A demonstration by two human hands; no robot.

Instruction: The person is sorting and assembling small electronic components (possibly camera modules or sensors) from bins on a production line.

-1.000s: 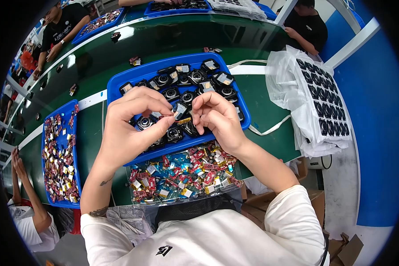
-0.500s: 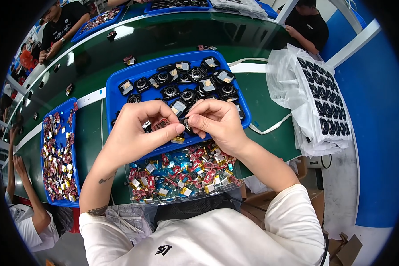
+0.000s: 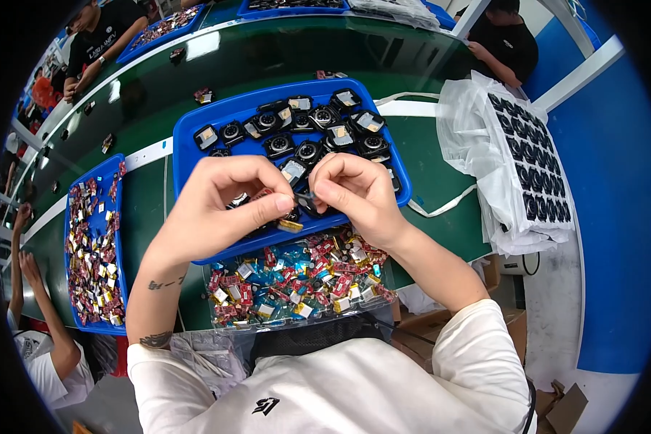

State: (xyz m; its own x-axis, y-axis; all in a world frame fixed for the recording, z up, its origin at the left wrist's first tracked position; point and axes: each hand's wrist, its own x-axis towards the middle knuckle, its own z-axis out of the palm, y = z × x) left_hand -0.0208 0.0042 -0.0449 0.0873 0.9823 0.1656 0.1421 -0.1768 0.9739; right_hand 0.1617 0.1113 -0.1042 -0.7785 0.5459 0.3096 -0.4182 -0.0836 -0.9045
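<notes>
From my end I see a small red board (image 3: 263,193), partly hidden, above the near part of the blue tray (image 3: 189,160). Left hand (image 3: 220,206) pinches it, thumb to index, wrist bent inward. Right hand (image 3: 362,197) mirrors that, thumb and index closed on a small dark part (image 3: 306,196), fingertips near the left's. Forearms angle up and in. Black watch-like cases (image 3: 278,146) fill the tray; green surface (image 3: 441,224) beneath.
</notes>
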